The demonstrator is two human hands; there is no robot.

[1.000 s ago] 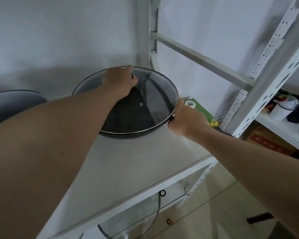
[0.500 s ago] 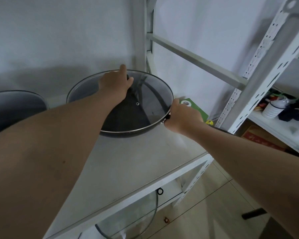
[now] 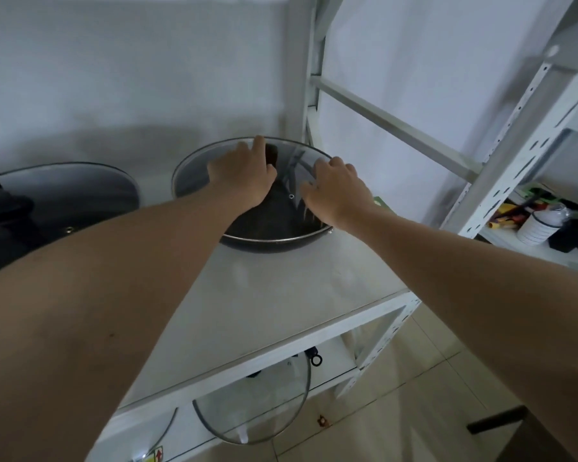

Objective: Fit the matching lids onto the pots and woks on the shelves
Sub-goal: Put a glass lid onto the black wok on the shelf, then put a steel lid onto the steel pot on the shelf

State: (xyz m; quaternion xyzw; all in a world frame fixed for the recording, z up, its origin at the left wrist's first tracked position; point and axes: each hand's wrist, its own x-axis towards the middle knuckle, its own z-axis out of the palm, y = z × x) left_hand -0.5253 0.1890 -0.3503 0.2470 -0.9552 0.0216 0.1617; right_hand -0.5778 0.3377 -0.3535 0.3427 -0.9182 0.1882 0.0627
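Two bare forearms of ours reach across the white shelf, whose front stretch lies open. Below its front edge, on the lower level, a spare glass lid leans with its rim showing, a small black ring just beside it. Farther in, the dark wok sits near the back right corner with its glass lid on top. Our left hand lies on the lid's middle, fingers curled over the dark knob; whether they truly clench it we cannot tell. Our right hand rests on the lid's right side, fingers spread flat and gripping nothing. Left of the wok, apart from it, stands a second covered pot. A white upright post rises just behind the wok, and a slanted brace crosses to the right, hemming that side. Far right, a neighbouring shelf holds a white ribbed container.
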